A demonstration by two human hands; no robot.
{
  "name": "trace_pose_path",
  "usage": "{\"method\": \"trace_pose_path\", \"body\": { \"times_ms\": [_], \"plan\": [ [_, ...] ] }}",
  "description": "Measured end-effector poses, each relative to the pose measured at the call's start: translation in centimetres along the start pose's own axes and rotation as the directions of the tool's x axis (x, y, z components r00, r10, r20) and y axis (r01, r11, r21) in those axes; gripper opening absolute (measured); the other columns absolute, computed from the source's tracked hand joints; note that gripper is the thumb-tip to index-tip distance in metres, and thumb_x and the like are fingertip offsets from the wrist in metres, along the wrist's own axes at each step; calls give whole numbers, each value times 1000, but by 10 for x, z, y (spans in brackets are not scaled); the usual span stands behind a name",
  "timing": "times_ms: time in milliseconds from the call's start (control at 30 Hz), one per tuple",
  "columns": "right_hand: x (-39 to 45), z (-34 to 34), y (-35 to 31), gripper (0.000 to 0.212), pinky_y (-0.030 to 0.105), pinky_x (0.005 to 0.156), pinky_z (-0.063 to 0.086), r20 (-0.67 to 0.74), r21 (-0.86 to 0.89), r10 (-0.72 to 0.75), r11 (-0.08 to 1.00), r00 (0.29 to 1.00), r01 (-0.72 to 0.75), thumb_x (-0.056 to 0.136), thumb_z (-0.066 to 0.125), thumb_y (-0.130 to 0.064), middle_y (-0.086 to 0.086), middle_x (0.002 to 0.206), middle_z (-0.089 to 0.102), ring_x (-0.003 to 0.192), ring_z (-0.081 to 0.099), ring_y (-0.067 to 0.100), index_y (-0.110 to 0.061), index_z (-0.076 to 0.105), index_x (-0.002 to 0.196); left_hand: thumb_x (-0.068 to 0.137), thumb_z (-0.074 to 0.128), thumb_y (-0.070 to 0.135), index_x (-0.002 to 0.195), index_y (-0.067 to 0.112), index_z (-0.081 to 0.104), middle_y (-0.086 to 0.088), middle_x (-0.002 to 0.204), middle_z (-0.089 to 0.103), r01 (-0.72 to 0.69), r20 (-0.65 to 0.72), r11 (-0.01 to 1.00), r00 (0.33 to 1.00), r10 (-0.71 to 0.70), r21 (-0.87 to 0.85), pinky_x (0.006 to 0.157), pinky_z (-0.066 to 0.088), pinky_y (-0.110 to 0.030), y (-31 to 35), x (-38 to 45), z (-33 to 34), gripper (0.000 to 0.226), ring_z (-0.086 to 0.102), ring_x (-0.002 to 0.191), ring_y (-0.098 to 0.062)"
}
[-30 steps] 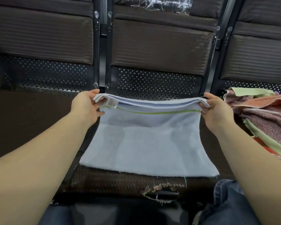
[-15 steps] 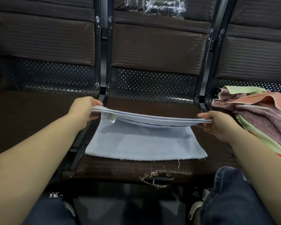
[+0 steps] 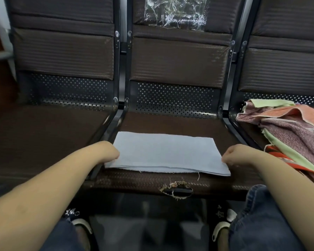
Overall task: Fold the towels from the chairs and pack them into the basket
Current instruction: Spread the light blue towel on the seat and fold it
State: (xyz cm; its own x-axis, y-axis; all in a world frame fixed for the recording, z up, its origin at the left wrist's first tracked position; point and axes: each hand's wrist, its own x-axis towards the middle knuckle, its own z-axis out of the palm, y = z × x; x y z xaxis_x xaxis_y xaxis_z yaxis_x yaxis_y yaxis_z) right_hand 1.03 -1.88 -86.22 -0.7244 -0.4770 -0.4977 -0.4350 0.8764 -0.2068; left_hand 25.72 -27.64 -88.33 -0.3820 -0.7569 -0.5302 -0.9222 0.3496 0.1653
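Crinkled clear plastic (image 3: 174,13) is stuck to the middle backrest, the seat's front edge has a frayed tear (image 3: 176,190), and jeans (image 3: 261,220) and shoes (image 3: 219,230) show below.

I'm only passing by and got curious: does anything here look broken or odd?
Yes. The middle seat's front edge is torn, with frayed stuffing poking out below the folded blue towel. Crumpled clear plastic clings to its backrest.

Blue towel (image 3: 166,153) matt cloth; seat (image 3: 170,124) woven, frayed.
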Motion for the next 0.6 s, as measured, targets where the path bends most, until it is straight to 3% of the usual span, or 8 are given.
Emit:
{"method": "trace_pose_path", "body": {
  "times_ms": [33, 100, 200, 300, 400, 500, 600],
  "plan": [
    [-1, 1, -5, 27, 28, 79, 45, -54, -64, -2, 998, 999, -1, 90, 56, -16, 11, 111, 65, 105, 60, 26, -1, 63, 111, 91, 47, 27, 107, 9, 53, -13, 114, 50, -14, -78, 995, 997, 21, 94, 81, 42, -32, 3, -1, 0, 25, 50, 99, -27],
    [1, 8, -17, 37, 29, 90, 43, -135, -87, -36, 996, 990, 24, 91, 57, -25, 10, 128, 58, 116, 54, 26, -7, 57, 124, 91, 45, 37, 132, 14, 41, -13, 141, 33, -5, -155, 986, 987, 32, 169, 103, 33, -41, 11, -6, 4, 47, 33, 129, -32],
    [4, 28, -44, 53, 36, 104, 38, -139, -67, -151, 987, 979, 143, 93, 52, -41, 8, 145, 38, 126, 46, 27, -20, 41, 139, 95, 41, 47, 147, 18, 25, -12, 157, 7, -138, -159, 957, 970, 182, 256, 115, 17, -43, 32, -10, 19, 62, 6, 145, -31],
    [14, 55, -76, 61, 41, 113, 26, -90, -131, -296, 950, 951, 284, 96, 45, -45, 6, 155, 23, 139, 30, 27, -22, 25, 148, 98, 33, 50, 153, 19, 11, -10, 159, -15, -295, -25, 907, 948, 317, 301, 118, 2, -46, 57, -6, 34, 66, -14, 146, -30],
    [26, 71, -102, 63, 46, 118, 12, -8, -227, -375, 904, 927, 363, 99, 35, -46, 6, 160, 4, 147, 8, 25, -23, 12, 153, 100, 27, 50, 154, 23, 1, -7, 158, -20, -395, 76, 868, 917, 391, 300, 117, -4, -46, 76, 5, 47, 66, -19, 145, -27],
    [41, 74, -109, 61, 48, 117, 5, 35, -262, -374, 891, 927, 370, 101, 27, -47, 5, 161, -4, 147, -1, 25, -23, 6, 153, 99, 24, 55, 153, 26, -3, -5, 159, -20, -414, 98, 861, 909, 404, 294, 117, -6, -46, 83, 23, 54, 68, -18, 146, -26],
    [59, 68, -93, 68, 49, 117, 2, 77, -255, -283, 922, 956, 293, 98, 23, -57, 3, 160, -10, 147, -6, 26, -26, 0, 153, 93, 23, 66, 152, 29, -7, -1, 158, -21, -385, 91, 877, 922, 375, 286, 117, -7, -46, 71, 42, 49, 76, -18, 146, -24]
  ]
}}
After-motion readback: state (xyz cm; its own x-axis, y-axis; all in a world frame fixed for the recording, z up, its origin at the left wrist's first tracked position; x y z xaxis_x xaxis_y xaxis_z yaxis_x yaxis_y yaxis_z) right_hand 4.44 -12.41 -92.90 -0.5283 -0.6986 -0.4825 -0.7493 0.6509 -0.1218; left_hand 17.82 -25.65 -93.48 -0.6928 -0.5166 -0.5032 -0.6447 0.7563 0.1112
